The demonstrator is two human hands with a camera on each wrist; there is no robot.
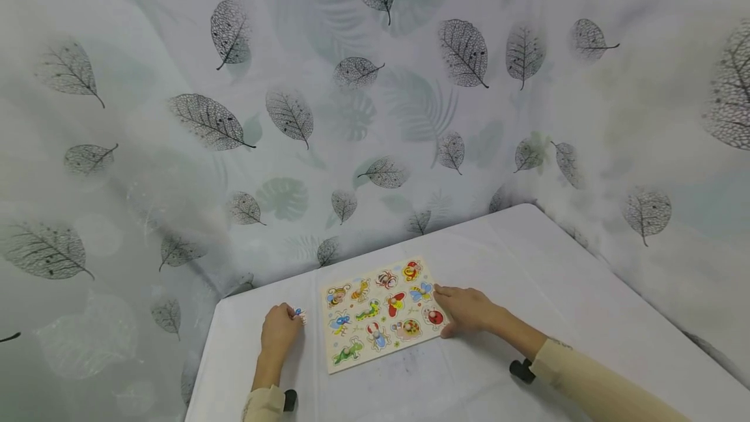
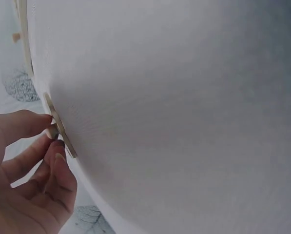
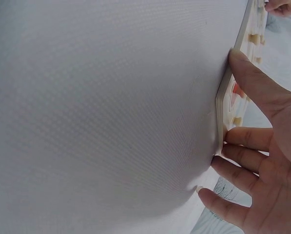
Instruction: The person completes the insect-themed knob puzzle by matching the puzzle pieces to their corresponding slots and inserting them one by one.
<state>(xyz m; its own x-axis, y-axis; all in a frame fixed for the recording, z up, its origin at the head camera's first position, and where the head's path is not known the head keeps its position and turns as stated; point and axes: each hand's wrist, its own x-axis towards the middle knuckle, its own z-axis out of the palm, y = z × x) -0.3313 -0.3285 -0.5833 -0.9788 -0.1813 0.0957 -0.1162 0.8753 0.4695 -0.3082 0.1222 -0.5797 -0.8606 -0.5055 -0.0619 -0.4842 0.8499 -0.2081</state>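
A wooden insect peg puzzle board [image 1: 381,313] with several colourful bugs lies on the white table. Left of it, my left hand [image 1: 280,329] holds a small blue-and-white puzzle piece [image 1: 301,315]. In the left wrist view, thumb and fingers pinch the knob of that thin puzzle piece [image 2: 61,127], which stands edge-on close to the tabletop; its picture is turned away. My right hand [image 1: 469,309] touches the board's right side. The right wrist view shows thumb and nearly straight fingers [image 3: 247,139] spread against the edges around one corner of the board [image 3: 226,105].
The white-covered table [image 1: 527,266] extends right and in front of the board. A leaf-print curtain [image 1: 363,116] hangs close behind the table and along its sides. Dark round wrist devices [image 1: 522,371] sit by both sleeves.
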